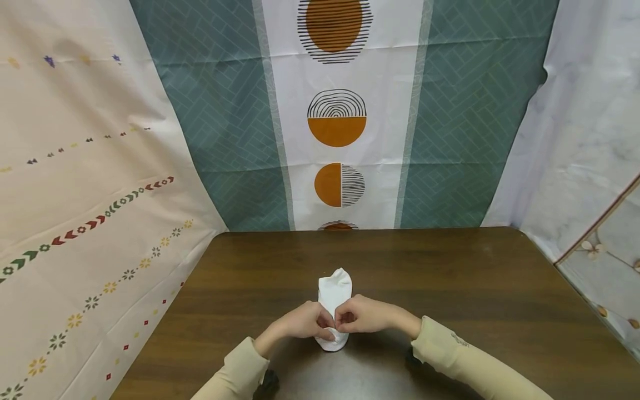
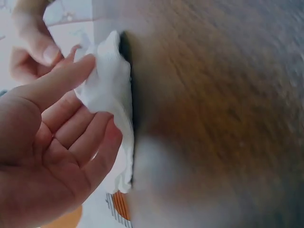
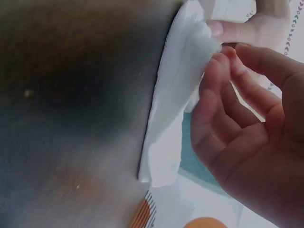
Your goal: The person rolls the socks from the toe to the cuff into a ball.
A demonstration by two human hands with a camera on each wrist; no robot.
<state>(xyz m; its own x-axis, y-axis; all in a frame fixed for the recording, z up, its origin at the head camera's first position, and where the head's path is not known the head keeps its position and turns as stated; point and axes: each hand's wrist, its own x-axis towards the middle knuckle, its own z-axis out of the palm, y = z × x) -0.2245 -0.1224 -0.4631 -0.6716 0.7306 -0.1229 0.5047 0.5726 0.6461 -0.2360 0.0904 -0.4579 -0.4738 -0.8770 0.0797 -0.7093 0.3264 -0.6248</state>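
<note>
A white sock (image 1: 334,290) lies lengthwise on the dark wooden table, one end pointing away from me and slightly ruffled. My left hand (image 1: 306,320) grips its near part; in the left wrist view the thumb presses on top of the sock (image 2: 107,76) with the other fingers curled beneath a raised fold. From the other side my right hand (image 1: 369,315) meets it, thumb and forefinger pinching at the lifted edge of the sock (image 3: 175,90). The fingertips of both hands almost touch. Exactly how much fabric the right fingertips hold is partly hidden.
The brown wooden table (image 1: 450,278) spreads around the sock. Behind it hangs a green and white curtain (image 1: 340,78) with orange circles. A cream patterned cloth (image 1: 100,194) borders the left, and a pale marbled cloth (image 1: 590,183) borders the right.
</note>
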